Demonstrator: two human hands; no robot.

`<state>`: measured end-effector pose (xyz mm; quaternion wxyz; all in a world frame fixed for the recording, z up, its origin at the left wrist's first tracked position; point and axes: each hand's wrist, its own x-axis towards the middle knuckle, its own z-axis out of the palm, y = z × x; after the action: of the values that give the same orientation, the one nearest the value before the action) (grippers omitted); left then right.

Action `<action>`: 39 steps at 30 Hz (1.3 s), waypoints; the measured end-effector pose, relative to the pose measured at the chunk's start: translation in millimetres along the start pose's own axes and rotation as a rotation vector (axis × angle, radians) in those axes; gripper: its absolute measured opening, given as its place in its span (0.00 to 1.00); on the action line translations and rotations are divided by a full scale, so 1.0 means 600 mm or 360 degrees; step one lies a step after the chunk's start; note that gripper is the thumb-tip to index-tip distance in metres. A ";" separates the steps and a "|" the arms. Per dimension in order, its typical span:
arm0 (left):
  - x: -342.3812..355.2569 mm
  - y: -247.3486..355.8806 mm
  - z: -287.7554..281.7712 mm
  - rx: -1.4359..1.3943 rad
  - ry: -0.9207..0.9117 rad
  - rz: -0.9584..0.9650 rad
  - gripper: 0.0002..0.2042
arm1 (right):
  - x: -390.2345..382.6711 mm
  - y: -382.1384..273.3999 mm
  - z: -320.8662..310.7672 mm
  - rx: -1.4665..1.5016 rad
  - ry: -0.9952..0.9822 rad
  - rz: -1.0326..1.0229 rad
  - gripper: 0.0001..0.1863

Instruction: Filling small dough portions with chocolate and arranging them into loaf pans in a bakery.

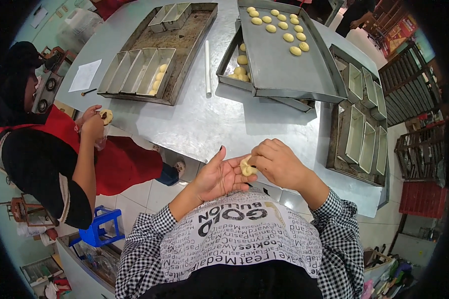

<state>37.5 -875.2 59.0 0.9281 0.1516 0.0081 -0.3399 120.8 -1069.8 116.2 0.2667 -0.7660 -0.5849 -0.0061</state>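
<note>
A small round of pale yellow dough [246, 167] with gathered folds lies on the fingers of my left hand [213, 179], palm up, thumb raised away from it. From the other side, the fingertips of my right hand [280, 162] pinch the dough's edge. A dark spot shows near those fingertips; I cannot tell whether it is filling. Both hands are above my apron [234, 234], just off the near edge of the metal table [179, 127].
Trays of dough balls [295, 51] are stacked ahead. Loaf tins [139, 72] stand on a tray at left, more tins [355, 132] at right. A white rolling pin [208, 70] lies between. At left a co-worker [50, 144] holds filled dough [106, 117]. A blue stool [102, 226] stands behind.
</note>
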 end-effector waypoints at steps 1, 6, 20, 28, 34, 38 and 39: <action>0.000 0.001 0.002 0.0000 0.0000 0.0002 0.38 | -0.001 0.000 0.003 -0.0029 0.0110 -0.0011 0.13; -0.005 0.006 0.017 0.0283 0.0113 0.0156 0.37 | 0.010 -0.017 -0.005 0.0086 0.0167 0.0116 0.12; -0.021 0.009 0.019 0.0357 0.0189 0.0321 0.34 | 0.024 -0.002 0.001 0.0355 0.0359 0.0266 0.18; -0.020 0.012 0.013 0.0299 0.0140 0.0160 0.34 | 0.038 0.007 0.000 -0.0122 -0.0098 -0.0025 0.14; -0.002 0.003 0.023 0.0578 0.0377 0.0713 0.31 | 0.051 -0.003 0.023 0.0485 0.0473 0.0485 0.10; 0.009 -0.003 0.023 0.0790 0.0339 0.0955 0.29 | 0.066 0.010 0.060 0.0422 0.0517 0.0422 0.11; 0.008 -0.004 0.027 0.0743 0.0420 0.1011 0.28 | 0.068 0.012 0.062 0.0425 0.0513 0.0421 0.11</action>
<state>38.4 -884.6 73.4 0.9186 0.3952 0.0024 -0.0069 129.1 -1019.4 94.4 0.4539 -0.7830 -0.4250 -0.0160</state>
